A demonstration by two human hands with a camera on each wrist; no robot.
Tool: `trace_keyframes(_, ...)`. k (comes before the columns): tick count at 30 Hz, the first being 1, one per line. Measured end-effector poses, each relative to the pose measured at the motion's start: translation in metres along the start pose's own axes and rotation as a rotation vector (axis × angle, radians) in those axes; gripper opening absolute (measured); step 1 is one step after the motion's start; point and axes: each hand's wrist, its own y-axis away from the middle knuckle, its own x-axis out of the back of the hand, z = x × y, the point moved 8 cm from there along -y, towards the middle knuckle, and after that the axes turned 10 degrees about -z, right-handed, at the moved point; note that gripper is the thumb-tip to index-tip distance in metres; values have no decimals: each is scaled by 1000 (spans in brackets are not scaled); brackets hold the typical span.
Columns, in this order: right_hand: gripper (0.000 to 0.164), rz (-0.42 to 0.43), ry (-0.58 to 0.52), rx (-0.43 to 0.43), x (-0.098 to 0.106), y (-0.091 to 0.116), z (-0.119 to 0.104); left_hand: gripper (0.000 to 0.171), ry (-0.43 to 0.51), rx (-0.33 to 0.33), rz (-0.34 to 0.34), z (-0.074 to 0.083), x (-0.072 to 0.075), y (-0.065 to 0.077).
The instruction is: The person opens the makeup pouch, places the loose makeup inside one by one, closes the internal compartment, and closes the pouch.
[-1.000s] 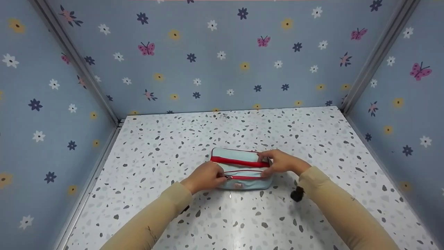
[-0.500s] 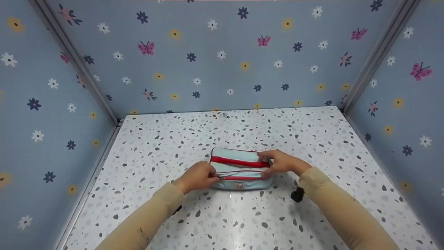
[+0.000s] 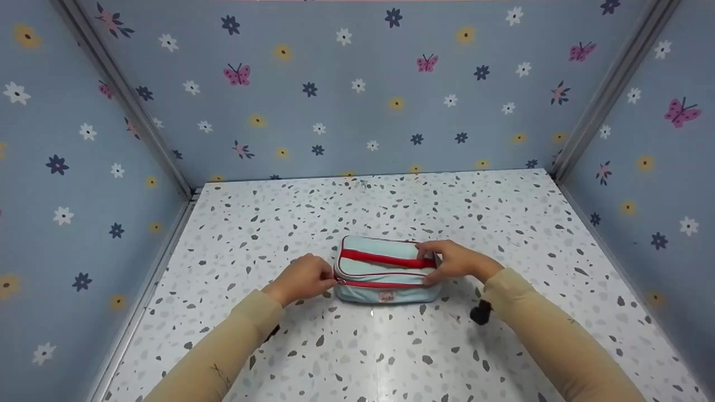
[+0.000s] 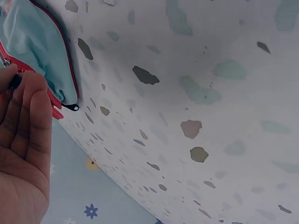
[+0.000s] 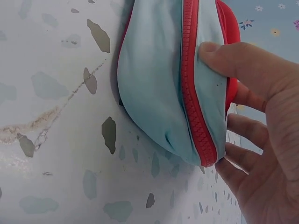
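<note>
A light blue fabric pouch with red trim, a red strap and a small label lies on the speckled tabletop. At its front left corner my left hand pinches the zipper pull; the dark tab shows between thumb and finger in the left wrist view. My right hand holds the pouch's right end, thumb pressing beside the red zipper and fingers round the far side. Along the right end, the zipper teeth are meshed. Inside the pouch nothing can be seen.
Blue panels with flowers and butterflies stand behind the white speckled tabletop and at both sides. Metal posts mark the corners. A dark object hangs below the right wrist.
My left hand has drawn the zipper pull leftward along the front edge to the pouch's left corner, and the front seam behind it looks closed. The right hand has stayed in place.
</note>
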Motion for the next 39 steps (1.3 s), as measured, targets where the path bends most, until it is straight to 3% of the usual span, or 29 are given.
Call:
trace_keyframes(11, 45, 5, -7, -41, -2, -1, 3, 19, -49, 22, 58, -17, 12, -4)
trace_keyframes(21, 46, 2, -16, -56, -3, 1, 4, 18, -28, 109, 70, -35, 22, -14)
trace_keyframes(25, 43, 0, -12, -26, -4, 2, 2, 18, -14, 138, 70, -42, 24, -19)
trace_keyframes(31, 41, -2, -2, 3, -4, 3, -1, 22, -32, 159, 71, -45, 27, -28)
trace_keyframes(39, 52, -18, 56, -54, -3, 1, -4, 22, -1, 171, 55, -46, 26, -30)
